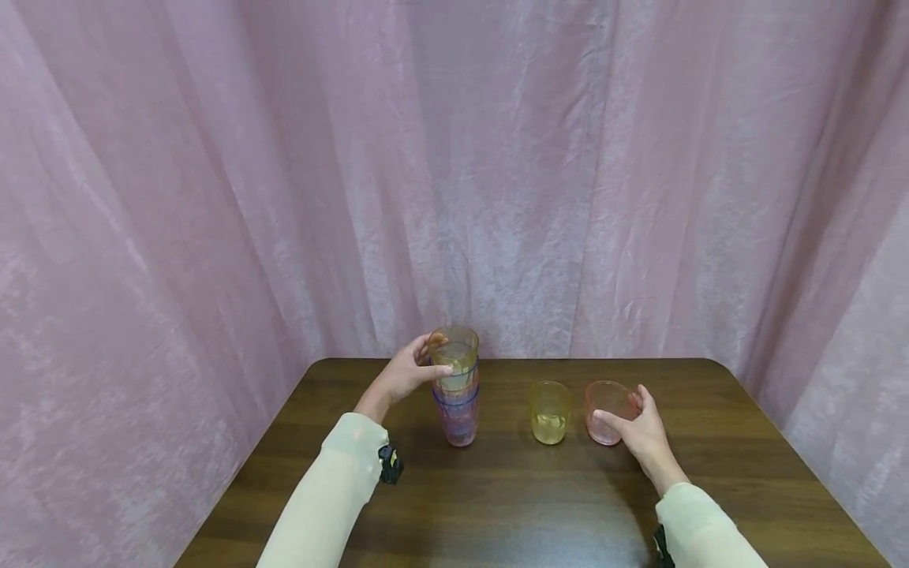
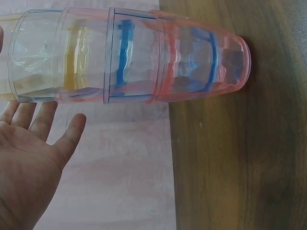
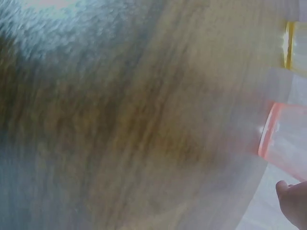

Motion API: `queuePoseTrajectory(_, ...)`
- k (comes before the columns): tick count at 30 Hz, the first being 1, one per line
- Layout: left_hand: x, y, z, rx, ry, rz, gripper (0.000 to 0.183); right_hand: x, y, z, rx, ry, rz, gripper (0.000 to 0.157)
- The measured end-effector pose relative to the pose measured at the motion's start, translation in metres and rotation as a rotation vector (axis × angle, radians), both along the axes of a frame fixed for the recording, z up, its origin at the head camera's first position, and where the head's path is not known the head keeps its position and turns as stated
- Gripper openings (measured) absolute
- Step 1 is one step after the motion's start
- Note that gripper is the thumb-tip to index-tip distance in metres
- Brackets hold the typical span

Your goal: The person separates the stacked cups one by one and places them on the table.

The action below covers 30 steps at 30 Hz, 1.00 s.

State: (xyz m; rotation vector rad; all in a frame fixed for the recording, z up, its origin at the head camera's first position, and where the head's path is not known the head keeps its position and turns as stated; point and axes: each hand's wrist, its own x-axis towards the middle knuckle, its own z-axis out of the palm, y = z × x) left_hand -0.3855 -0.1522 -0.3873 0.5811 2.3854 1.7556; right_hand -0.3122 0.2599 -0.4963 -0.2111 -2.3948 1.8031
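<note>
In the head view my left hand (image 1: pixel 406 377) holds the upper part of a tall stack of clear tinted cups (image 1: pixel 460 414), thumb across the front and fingers behind the top yellow cup (image 1: pixel 461 347). The left wrist view shows the left hand (image 2: pixel 29 158) beside the stack, one finger standing apart from it. Pink, blue and yellow bands show through the nested cups (image 2: pixel 134 57). My right hand (image 1: pixel 645 434) is around an upright pink cup (image 1: pixel 609 398), its thumb across the front. Part of the right hand (image 3: pixel 293 203) shows close beside the pink cup (image 3: pixel 288 136).
An upright yellow cup (image 1: pixel 550 414) stands between the stack and the pink cup, nearer the pink one. All the cups are on a dark brown wooden table (image 1: pixel 497 497) with rounded far corners. Pink curtains (image 1: pixel 511 197) hang behind it and at both sides.
</note>
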Motion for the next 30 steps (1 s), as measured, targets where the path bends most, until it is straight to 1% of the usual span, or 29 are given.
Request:
queuePoseTrajectory(5, -0.001, 0.0, 0.0, -0.001, -0.018, 0.017, 0.082, 0.001, 0.001, 0.007, 0.002, -0.006, 0.001, 0.118)
queuePoseTrajectory(8, 0.0, 0.0, 0.0, -0.008, -0.014, 0.025, 0.082, 0.001, 0.0, 0.01, -0.004, -0.002, -0.008, 0.118)
queuePoseTrajectory(14, 0.001, -0.002, 0.001, 0.0, 0.008, -0.01, 0.074, 0.0, -0.002, 0.021, -0.023, 0.025, -0.031, 0.116)
queuePoseTrajectory(18, -0.001, -0.002, 0.001, 0.01, -0.007, -0.025, 0.075, 0.001, -0.001, 0.03, -0.023, 0.031, -0.031, 0.115)
queuePoseTrajectory(21, -0.001, -0.002, 0.002, 0.0, -0.026, -0.024, 0.078, 0.0, -0.001, 0.038, -0.007, 0.035, -0.027, 0.115)
queuePoseTrajectory(23, 0.0, -0.001, 0.005, -0.008, -0.037, -0.026, 0.08, 0.0, -0.001, 0.043, 0.003, 0.042, -0.026, 0.114)
queuePoseTrajectory(27, 0.012, 0.001, 0.019, -0.017, -0.049, -0.037, 0.081, 0.0, -0.003, 0.05, 0.029, 0.052, -0.019, 0.114)
queuePoseTrajectory(30, 0.021, 0.003, 0.028, -0.006, -0.041, -0.045, 0.079, -0.001, -0.005, 0.054, 0.039, 0.053, -0.008, 0.114)
